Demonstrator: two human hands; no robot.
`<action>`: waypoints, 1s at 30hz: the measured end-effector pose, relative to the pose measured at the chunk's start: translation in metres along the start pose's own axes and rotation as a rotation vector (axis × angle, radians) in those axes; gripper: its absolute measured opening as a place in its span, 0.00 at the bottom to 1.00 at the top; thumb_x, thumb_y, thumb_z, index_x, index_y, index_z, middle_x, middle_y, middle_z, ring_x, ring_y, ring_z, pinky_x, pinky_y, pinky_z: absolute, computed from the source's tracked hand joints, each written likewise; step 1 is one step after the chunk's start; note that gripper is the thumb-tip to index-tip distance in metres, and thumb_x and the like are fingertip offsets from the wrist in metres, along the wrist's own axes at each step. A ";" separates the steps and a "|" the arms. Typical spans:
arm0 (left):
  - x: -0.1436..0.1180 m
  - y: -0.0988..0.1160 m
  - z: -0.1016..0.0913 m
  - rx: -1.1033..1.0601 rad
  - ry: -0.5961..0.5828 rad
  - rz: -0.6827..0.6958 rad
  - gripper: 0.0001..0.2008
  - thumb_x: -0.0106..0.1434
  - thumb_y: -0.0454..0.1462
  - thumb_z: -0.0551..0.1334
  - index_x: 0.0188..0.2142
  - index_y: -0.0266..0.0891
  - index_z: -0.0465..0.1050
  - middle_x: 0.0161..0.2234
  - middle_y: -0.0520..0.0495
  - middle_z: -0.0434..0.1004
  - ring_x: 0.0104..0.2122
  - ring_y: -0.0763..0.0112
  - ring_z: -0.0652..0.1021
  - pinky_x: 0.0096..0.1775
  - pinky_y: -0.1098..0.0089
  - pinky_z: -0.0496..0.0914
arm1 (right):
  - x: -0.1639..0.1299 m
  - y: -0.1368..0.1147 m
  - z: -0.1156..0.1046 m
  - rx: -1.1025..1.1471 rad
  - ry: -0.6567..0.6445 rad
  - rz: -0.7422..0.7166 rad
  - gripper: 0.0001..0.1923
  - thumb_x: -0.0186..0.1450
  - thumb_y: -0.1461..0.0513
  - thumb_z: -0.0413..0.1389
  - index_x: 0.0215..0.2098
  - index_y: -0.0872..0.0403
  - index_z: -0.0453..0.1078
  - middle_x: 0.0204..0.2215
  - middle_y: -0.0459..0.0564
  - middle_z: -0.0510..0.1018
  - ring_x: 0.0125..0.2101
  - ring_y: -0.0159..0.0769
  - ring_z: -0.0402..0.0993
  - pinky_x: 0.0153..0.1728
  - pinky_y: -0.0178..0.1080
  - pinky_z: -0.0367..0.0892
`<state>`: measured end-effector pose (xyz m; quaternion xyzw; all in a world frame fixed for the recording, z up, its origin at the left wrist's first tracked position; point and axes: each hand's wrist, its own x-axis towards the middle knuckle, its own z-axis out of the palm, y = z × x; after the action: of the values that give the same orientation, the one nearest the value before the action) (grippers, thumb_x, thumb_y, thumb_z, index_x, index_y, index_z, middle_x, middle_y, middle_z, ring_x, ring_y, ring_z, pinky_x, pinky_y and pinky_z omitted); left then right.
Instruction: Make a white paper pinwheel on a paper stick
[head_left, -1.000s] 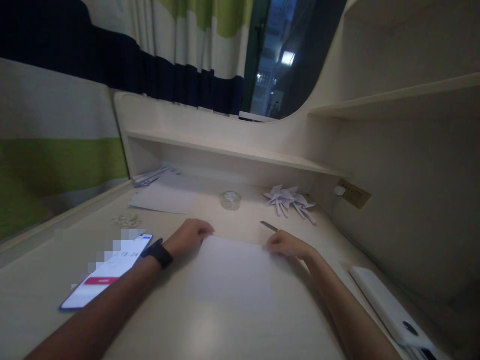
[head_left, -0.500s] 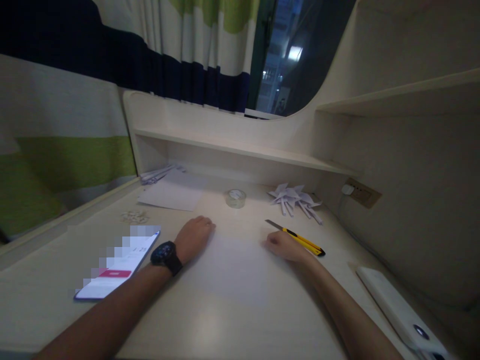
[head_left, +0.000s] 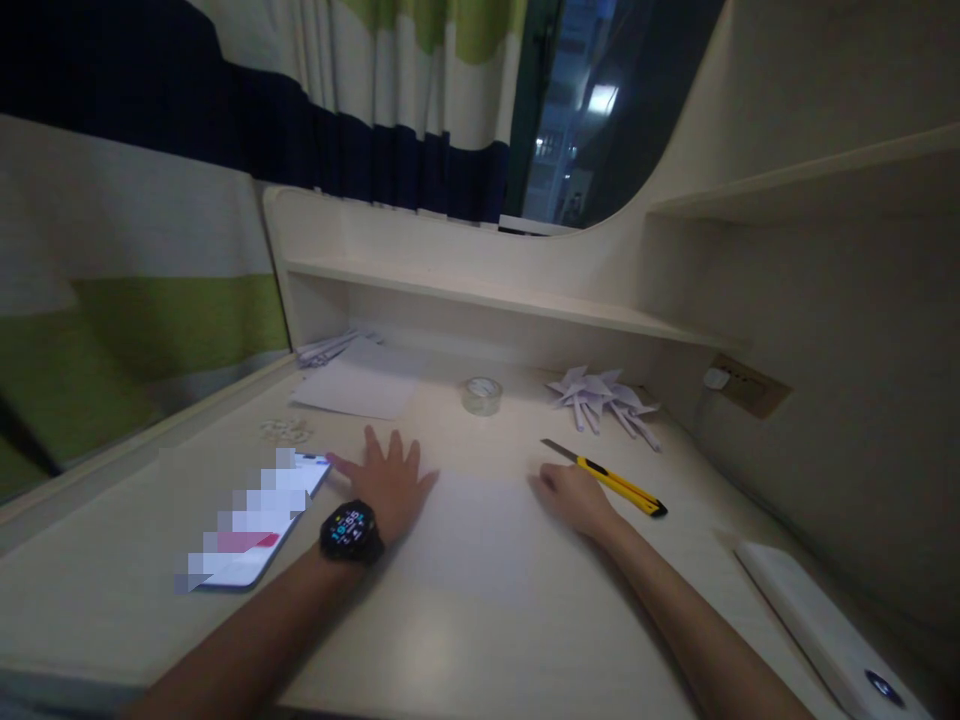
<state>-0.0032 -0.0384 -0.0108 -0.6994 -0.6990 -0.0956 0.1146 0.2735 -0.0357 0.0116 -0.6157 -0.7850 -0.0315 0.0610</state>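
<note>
Since half a second ago the left hand (head_left: 388, 482) has spread out: its fingers, then curled together, now fan apart and lie flat on the desk (head_left: 480, 640), palm down on the left edge of the white paper sheet (head_left: 480, 525). Its little finger reaches toward the top corner of the smartphone (head_left: 259, 520), which lies lit just to the left; whether they touch I cannot tell. A black smartwatch (head_left: 349, 531) with a lit face sits on that wrist. The right hand (head_left: 571, 492) has barely shifted and rests on the sheet's right edge with its fingers curled in together, holding nothing. The yellow utility knife (head_left: 609, 479) lies just beyond it, blade end pointing toward the back of the desk, close to the knuckles but apart from them.

Toward the back edge, under the low shelf (head_left: 495, 295), stands a roll of clear tape (head_left: 481, 395). To its right lies a heap of folded paper pinwheels (head_left: 604, 398), and to its left another loose sheet (head_left: 356, 390). Near the desk's left edge sits a small cluster of pale bits (head_left: 286, 431). A white power bank (head_left: 825, 630) lies along the right edge.
</note>
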 end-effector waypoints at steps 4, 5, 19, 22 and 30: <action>0.003 -0.013 0.004 -0.052 -0.066 -0.128 0.32 0.61 0.58 0.46 0.59 0.48 0.62 0.64 0.38 0.52 0.61 0.27 0.41 0.44 0.22 0.37 | 0.001 0.001 0.002 -0.018 0.002 -0.008 0.20 0.68 0.53 0.44 0.30 0.54 0.72 0.26 0.55 0.79 0.29 0.40 0.74 0.27 0.36 0.54; 0.002 -0.015 0.004 -0.079 -0.083 -0.134 0.33 0.61 0.59 0.45 0.60 0.47 0.61 0.64 0.38 0.51 0.61 0.26 0.40 0.44 0.22 0.38 | 0.000 0.000 0.003 -0.021 0.003 -0.008 0.20 0.68 0.53 0.44 0.30 0.54 0.72 0.26 0.55 0.79 0.29 0.40 0.74 0.27 0.36 0.54; -0.007 -0.006 -0.018 -0.047 0.075 0.112 0.28 0.65 0.51 0.46 0.56 0.38 0.66 0.58 0.32 0.62 0.58 0.29 0.55 0.50 0.31 0.46 | -0.008 0.074 -0.023 -0.016 0.188 0.258 0.20 0.65 0.50 0.49 0.44 0.55 0.72 0.37 0.56 0.78 0.37 0.43 0.73 0.31 0.36 0.57; -0.021 0.014 -0.027 -0.136 0.015 0.240 0.28 0.66 0.52 0.44 0.54 0.37 0.67 0.49 0.30 0.70 0.47 0.40 0.69 0.43 0.46 0.63 | -0.026 0.098 -0.011 -0.070 0.174 0.224 0.27 0.64 0.50 0.50 0.52 0.61 0.67 0.45 0.62 0.74 0.45 0.46 0.70 0.40 0.38 0.59; -0.029 0.022 -0.032 -0.174 -0.088 0.376 0.32 0.62 0.56 0.49 0.54 0.35 0.67 0.52 0.28 0.68 0.48 0.38 0.69 0.43 0.48 0.64 | -0.040 0.090 -0.001 0.039 0.127 0.186 0.13 0.66 0.58 0.51 0.40 0.59 0.70 0.37 0.58 0.75 0.39 0.41 0.70 0.41 0.35 0.58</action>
<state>0.0198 -0.0754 0.0106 -0.8283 -0.5496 -0.1020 0.0389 0.3705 -0.0528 0.0052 -0.6815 -0.7194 -0.0493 0.1251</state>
